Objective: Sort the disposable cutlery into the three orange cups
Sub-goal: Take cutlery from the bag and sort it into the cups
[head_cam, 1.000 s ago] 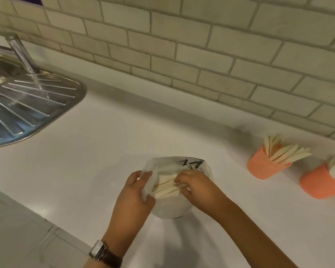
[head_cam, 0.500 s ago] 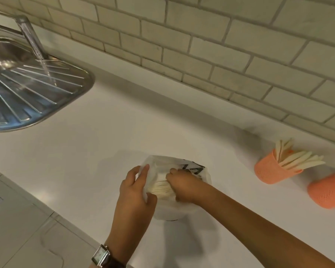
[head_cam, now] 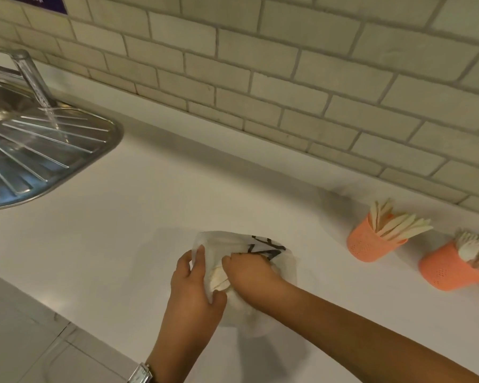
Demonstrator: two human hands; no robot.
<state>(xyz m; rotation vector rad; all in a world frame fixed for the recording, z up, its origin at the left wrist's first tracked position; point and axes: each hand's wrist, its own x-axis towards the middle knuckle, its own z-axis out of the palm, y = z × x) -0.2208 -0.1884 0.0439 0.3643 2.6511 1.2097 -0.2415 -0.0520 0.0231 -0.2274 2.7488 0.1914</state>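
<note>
A white plastic bag (head_cam: 219,244) with black print lies on the white counter (head_cam: 122,244). My left hand (head_cam: 194,288) grips the bag's left edge and holds it open. My right hand (head_cam: 249,272) reaches inside the bag, fingers curled round pale cutlery pieces (head_cam: 219,277) that poke out beside it. An orange cup (head_cam: 368,244) at the right holds several cream knives. A second orange cup (head_cam: 448,269) further right holds white cutlery. A sliver of orange shows at the far right edge.
A steel sink drainboard (head_cam: 39,150) with a tap (head_cam: 31,76) sits at the far left. A tiled wall (head_cam: 288,78) runs behind the counter. The counter's front edge and a tiled floor (head_cam: 25,341) lie at the lower left.
My right hand has pushed deeper into the bag, covering most of the cutlery. My left hand keeps its grip on the bag's edge. The camera view has shifted slightly.
</note>
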